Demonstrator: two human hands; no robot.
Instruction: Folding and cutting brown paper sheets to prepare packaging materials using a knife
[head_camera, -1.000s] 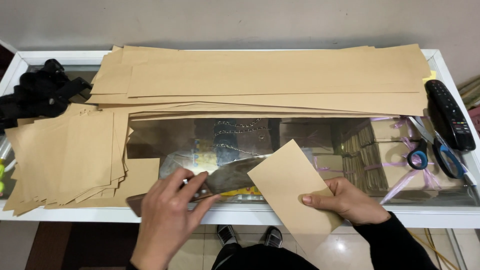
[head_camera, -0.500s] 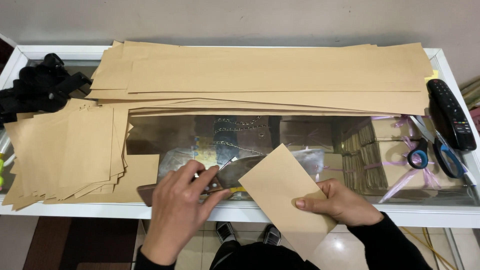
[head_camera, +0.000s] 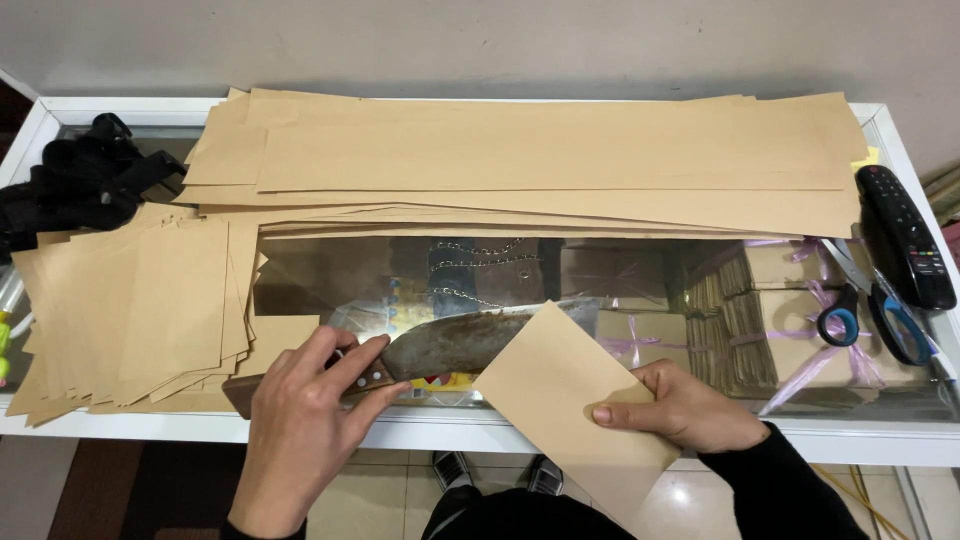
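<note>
Head view: the left hand (head_camera: 300, 425) grips the knife (head_camera: 440, 345) handle at the desk (head_camera: 330, 428) front edge, blade running right under the paper (head_camera: 570, 400). The right hand (head_camera: 680, 405) pinches that sheet's right edge, over the desk front.

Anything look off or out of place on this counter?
Mostly tidy. The big knife under the left hand has a dull, blotchy blade, possibly rust. The cut sheets at left are fanned unevenly past the counter edge, and the right hand holds a folded paper piece partly off it.
</note>
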